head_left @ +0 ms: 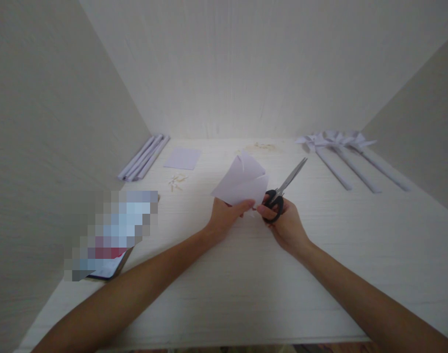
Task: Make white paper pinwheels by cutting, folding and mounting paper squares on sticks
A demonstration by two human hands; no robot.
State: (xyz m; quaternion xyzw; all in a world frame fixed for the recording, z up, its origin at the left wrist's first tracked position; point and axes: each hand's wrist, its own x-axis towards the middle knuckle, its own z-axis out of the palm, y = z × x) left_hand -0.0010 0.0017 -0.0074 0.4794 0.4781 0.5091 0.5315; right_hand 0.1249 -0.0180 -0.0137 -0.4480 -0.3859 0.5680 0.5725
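Observation:
My left hand (227,215) grips a white paper square (242,181) by its near edge, thumb on top. Slits run in from the far corner and the right corner of this sheet. In my right hand (286,220) is a pair of scissors (281,191) with black handles, its blades closed and pointing away to the upper right. The right thumb and a finger also reach the paper's near right corner, close to the left thumb. Whether they pinch it is too small to tell.
Rolled paper sticks (145,158) lie at the back left, beside a flat paper square (183,158) and some small thin pieces (178,181). Three paper pinwheels (351,157) on sticks lie at the back right. A blurred phone (115,240) is at the left, near white walls.

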